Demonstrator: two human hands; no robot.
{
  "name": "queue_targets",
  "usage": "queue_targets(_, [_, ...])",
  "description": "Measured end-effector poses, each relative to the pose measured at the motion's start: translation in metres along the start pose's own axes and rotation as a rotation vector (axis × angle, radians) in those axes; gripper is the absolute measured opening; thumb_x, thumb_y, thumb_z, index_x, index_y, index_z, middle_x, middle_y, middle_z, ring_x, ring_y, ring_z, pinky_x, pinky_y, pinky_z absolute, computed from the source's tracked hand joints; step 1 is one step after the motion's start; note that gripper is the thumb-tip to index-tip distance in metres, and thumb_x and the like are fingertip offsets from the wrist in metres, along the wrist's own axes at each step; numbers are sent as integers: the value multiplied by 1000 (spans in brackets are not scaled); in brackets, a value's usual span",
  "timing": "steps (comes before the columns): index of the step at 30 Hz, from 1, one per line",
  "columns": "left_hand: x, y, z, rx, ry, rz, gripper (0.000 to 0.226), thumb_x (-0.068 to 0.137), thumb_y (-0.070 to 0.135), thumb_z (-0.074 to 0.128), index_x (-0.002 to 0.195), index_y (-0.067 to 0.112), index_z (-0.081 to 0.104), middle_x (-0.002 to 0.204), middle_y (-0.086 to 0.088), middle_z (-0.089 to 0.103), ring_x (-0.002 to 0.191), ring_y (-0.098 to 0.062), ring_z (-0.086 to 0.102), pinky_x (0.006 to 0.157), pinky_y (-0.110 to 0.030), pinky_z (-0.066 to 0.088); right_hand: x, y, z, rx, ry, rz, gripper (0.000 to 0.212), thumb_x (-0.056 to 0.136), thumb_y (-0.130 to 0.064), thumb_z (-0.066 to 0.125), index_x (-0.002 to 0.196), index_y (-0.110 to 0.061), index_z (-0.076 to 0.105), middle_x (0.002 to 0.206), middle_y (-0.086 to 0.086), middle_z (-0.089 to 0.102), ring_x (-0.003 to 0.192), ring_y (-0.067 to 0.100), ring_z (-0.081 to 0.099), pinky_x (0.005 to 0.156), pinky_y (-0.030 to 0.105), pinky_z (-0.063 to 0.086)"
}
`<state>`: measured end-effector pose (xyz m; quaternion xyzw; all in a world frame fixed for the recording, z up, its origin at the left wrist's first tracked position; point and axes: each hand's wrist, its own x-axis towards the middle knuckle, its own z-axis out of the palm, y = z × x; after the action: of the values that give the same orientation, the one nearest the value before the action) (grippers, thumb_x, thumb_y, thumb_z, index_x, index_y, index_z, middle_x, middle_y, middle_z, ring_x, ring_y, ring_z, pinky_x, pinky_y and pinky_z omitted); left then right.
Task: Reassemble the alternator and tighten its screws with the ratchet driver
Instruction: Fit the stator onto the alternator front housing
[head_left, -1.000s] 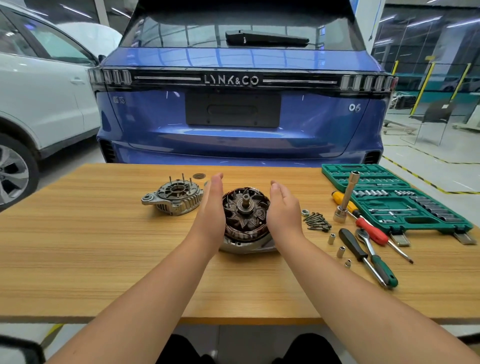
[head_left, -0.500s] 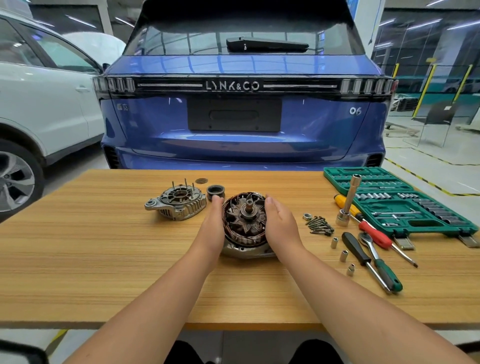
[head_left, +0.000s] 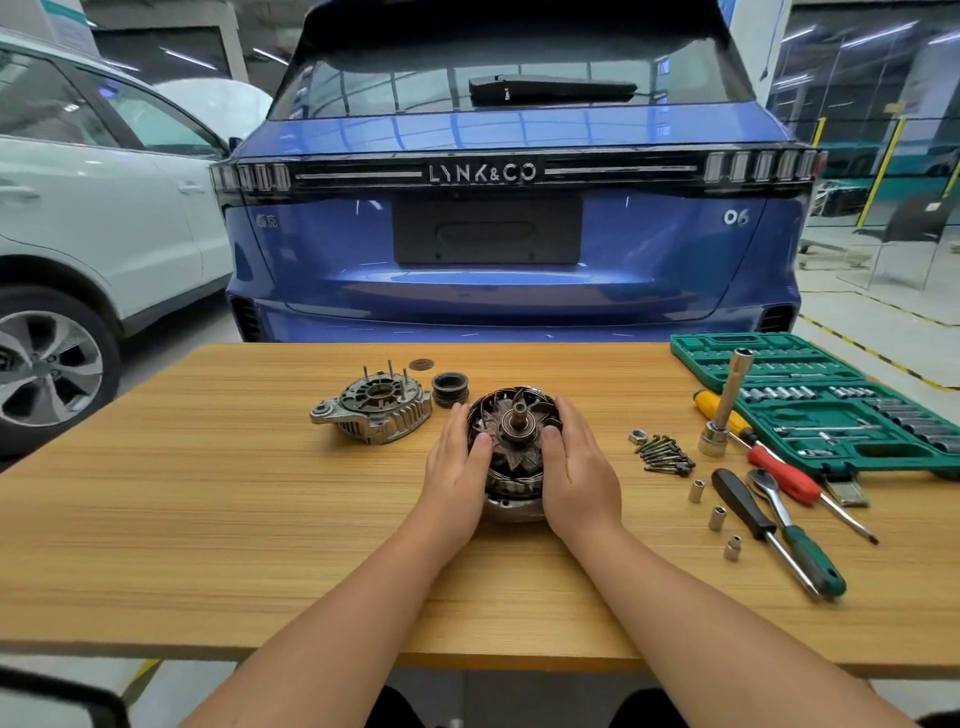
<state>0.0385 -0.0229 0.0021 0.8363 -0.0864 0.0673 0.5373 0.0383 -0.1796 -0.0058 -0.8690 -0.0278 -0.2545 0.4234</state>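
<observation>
Both hands have closed in: the left hand (head_left: 457, 467) and right hand (head_left: 576, 467) now press flat, fingers straight, on the sides of the round alternator half (head_left: 514, 457) mid-counter (head_left: 208, 519). It looks heavy, with smooth metal and thin copper wires. It could slip and bend them. The ribbed cover (head_left: 374, 410) waits just left.

Matt wood-grain table (head_left: 260, 519); dull cast-metal housing (head_left: 374, 410); green plastic case (head_left: 883, 457).

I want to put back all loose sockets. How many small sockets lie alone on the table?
3. The far socket, middle socket and near socket lie in a row left of the black-handled screwdriver.
</observation>
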Motion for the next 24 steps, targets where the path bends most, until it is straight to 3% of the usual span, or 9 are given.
queue_targets(8, [-15, -16, -8, 160, 24, 129, 84, 87, 76, 20, 160, 40, 0, 159, 32, -1, 147, 12, -2, 116, -20, 5, -9, 16, -11, -85, -172, -48, 93, 86, -82, 11, 161, -30, -3, 168, -14, 6, 146, -2, 11, 111, 24, 19])
queue_targets(11, [-13, -17, -9, 118, 20, 130, 85, 87, 77, 20, 160, 38, 4, 161, 29, 1, 147, 12, -2, 119, -21, 5, -10, 15, -12, -105, -181, -59, 93, 87, -81, 15, 161, -28, -4, 169, -10, 5, 153, 8, 11, 111, 26, 18])
queue_targets(20, [-13, -19, -10, 81, 1, 118, 81, 87, 73, 35, 159, 41, 15, 160, 33, 7, 137, 27, 0, 119, -24, 11, -12, 19, -12, -126, -159, -69, 100, 83, -86, 20, 161, -29, 0, 169, -9, 9, 153, 10, 16, 111, 28, 25])
queue_targets(24, [-12, -18, -10, 59, 6, 107, 73, 93, 63, 38, 159, 39, 18, 161, 31, 8, 145, 16, 5, 123, -31, 14, -11, 20, -13, -136, -147, -71, 98, 83, -84, 21, 161, -28, 2, 169, -9, 11, 152, 11, 18, 109, 26, 25])
